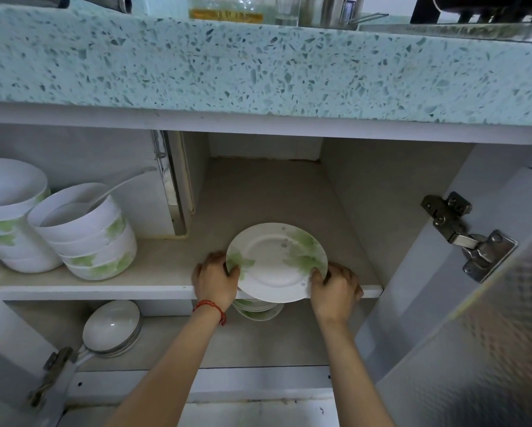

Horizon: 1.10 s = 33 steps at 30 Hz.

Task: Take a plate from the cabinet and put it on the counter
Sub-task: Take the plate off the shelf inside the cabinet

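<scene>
Grip: left hand [217, 277] and right hand [335, 286] both clasp the plate [277, 261] by its rim, at 9 and 3 o'clock.
Plate: tilted, in front of the shelf edge [104, 293], inside the open cabinet.
Handling: glazed, stiff, probably slippery and breakable; the rim is the best hold.
Stack [257, 308]: more plates lie just under it.
Counter [258, 66]: at 12 o'clock, well above.

Your left hand [216, 277] | curled closed, at 9 o'clock | your right hand [335, 288] | curled closed, at 3 o'clock | both forearms extended forward
</scene>
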### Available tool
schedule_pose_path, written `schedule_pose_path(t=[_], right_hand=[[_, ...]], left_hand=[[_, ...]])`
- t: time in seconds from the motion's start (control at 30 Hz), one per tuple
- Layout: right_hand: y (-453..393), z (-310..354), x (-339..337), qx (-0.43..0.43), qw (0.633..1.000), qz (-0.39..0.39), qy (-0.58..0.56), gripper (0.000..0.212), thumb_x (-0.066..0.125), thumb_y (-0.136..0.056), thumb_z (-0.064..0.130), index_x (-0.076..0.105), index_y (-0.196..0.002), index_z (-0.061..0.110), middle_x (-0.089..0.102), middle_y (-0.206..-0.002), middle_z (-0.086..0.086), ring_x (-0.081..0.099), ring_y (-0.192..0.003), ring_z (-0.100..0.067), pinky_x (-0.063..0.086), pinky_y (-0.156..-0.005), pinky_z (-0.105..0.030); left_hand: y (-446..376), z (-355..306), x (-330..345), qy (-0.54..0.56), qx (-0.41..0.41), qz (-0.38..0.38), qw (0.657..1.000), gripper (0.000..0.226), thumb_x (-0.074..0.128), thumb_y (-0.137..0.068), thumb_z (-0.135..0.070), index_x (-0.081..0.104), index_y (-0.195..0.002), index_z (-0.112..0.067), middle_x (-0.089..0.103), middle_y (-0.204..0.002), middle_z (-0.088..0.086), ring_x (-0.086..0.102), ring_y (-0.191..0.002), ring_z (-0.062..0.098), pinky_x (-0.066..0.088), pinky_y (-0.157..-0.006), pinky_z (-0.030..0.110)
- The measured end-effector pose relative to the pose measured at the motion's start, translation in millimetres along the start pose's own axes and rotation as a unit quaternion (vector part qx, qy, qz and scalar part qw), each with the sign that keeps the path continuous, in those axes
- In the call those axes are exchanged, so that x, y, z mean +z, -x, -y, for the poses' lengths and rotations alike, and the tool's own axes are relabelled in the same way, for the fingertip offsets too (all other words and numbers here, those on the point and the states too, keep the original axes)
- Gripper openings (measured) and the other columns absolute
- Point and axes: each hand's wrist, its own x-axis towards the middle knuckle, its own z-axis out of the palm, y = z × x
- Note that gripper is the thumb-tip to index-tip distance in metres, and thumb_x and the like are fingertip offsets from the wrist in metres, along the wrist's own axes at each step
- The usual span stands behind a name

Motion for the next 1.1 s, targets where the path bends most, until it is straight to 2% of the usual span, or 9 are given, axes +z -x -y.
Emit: schedule_pose_path(t=[0.2, 0.33, 0.43, 0.53, 0.63, 0.7, 0.87, 1.0, 1.1], right_hand=[[1, 1, 1, 0.016, 0.998, -0.007, -0.053, 0.021, 0.062, -0.081, 0.015, 0.067, -0.096, 0.002, 0.065, -0.11, -0.015, 0.044, -0.118, -0.032, 0.025, -0.098, -0.039], [2, 4, -1, 0.017, 0.995, -0.024, -0.093, 0.021, 0.063, -0.08, 0.013, 0.067, -0.098, 0.003, 0.065, -0.107, -0.017, 0.049, -0.11, -0.036, 0.031, -0.096, -0.042], [3, 6, -2, 0.012, 0.991, -0.031, -0.126, 0.021, 0.062, -0.08, 0.01, 0.068, -0.098, 0.003, 0.067, -0.105, -0.018, 0.055, -0.104, -0.038, 0.043, -0.094, -0.047], [5, 6, -4, 0.004, 0.986, -0.032, -0.162, 0.02, 0.061, -0.08, 0.009, 0.068, -0.097, 0.003, 0.067, -0.102, -0.015, 0.058, -0.098, -0.035, 0.049, -0.087, -0.044], [8, 13, -11, 0.021, 0.98, -0.02, -0.197, 0.019, 0.059, -0.082, 0.008, 0.066, -0.1, 0.003, 0.063, -0.106, -0.012, 0.058, -0.094, -0.03, 0.043, -0.08, -0.029], [10, 18, -15, 0.034, 0.978, -0.017, -0.204, 0.019, 0.06, -0.082, 0.008, 0.066, -0.1, 0.004, 0.062, -0.107, -0.012, 0.058, -0.09, -0.028, 0.042, -0.078, -0.027], [18, 31, -24, 0.064, 0.973, 0.005, -0.222, 0.017, 0.062, -0.081, 0.007, 0.066, -0.098, 0.007, 0.063, -0.104, -0.011, 0.057, -0.079, -0.023, 0.046, -0.076, -0.03], [31, 42, -33, 0.108, 0.968, 0.019, -0.227, 0.02, 0.063, -0.081, 0.009, 0.062, -0.101, 0.007, 0.067, -0.097, -0.014, 0.063, -0.083, -0.027, 0.052, -0.078, -0.036], [39, 51, -46, 0.141, 0.962, 0.045, -0.23, 0.023, 0.063, -0.083, 0.01, 0.058, -0.104, 0.001, 0.063, -0.074, -0.008, 0.06, -0.065, -0.017, 0.048, -0.061, -0.011]], left_hand=[[3, 0, -1, 0.067, -0.009, -0.021, 0.998, 0.022, 0.062, -0.077, -0.01, 0.066, -0.098, -0.006, 0.067, -0.107, 0.017, 0.059, -0.098, 0.036, 0.044, -0.093, 0.046], [8, -9, -5, 0.175, -0.022, -0.036, 0.984, 0.023, 0.059, -0.079, -0.001, 0.064, -0.102, -0.001, 0.067, -0.103, 0.021, 0.06, -0.094, 0.034, 0.044, -0.077, 0.03], [11, -14, -8, 0.217, -0.026, -0.037, 0.975, 0.023, 0.056, -0.081, 0.002, 0.063, -0.103, 0.001, 0.068, -0.101, 0.02, 0.057, -0.088, 0.025, 0.039, -0.074, 0.026], [10, -11, -8, 0.255, -0.034, -0.038, 0.966, 0.023, 0.056, -0.08, 0.003, 0.063, -0.102, 0.002, 0.067, -0.094, 0.018, 0.058, -0.086, 0.026, 0.045, -0.075, 0.03], [11, -8, -10, 0.287, -0.053, -0.027, 0.956, 0.023, 0.056, -0.081, 0.003, 0.062, -0.103, -0.001, 0.063, -0.086, 0.01, 0.06, -0.085, 0.03, 0.054, -0.08, 0.047], [13, -8, -15, 0.299, -0.069, -0.018, 0.952, 0.026, 0.056, -0.082, 0.003, 0.061, -0.107, -0.002, 0.063, -0.088, 0.008, 0.06, -0.085, 0.028, 0.054, -0.081, 0.05], [17, -12, -31, 0.31, -0.099, -0.023, 0.945, 0.028, 0.056, -0.082, 0.005, 0.059, -0.11, 0.001, 0.062, -0.1, 0.007, 0.057, -0.09, 0.022, 0.047, -0.084, 0.03], [29, -10, -45, 0.297, -0.111, -0.033, 0.948, 0.025, 0.056, -0.08, 0.009, 0.061, -0.104, 0.003, 0.064, -0.096, 0.009, 0.058, -0.084, 0.02, 0.049, -0.069, 0.007], [40, -13, -60, 0.288, -0.123, -0.038, 0.949, 0.021, 0.056, -0.08, 0.009, 0.063, -0.098, 0.003, 0.065, -0.086, 0.0, 0.061, -0.071, -0.006, 0.048, -0.066, 0.005]])
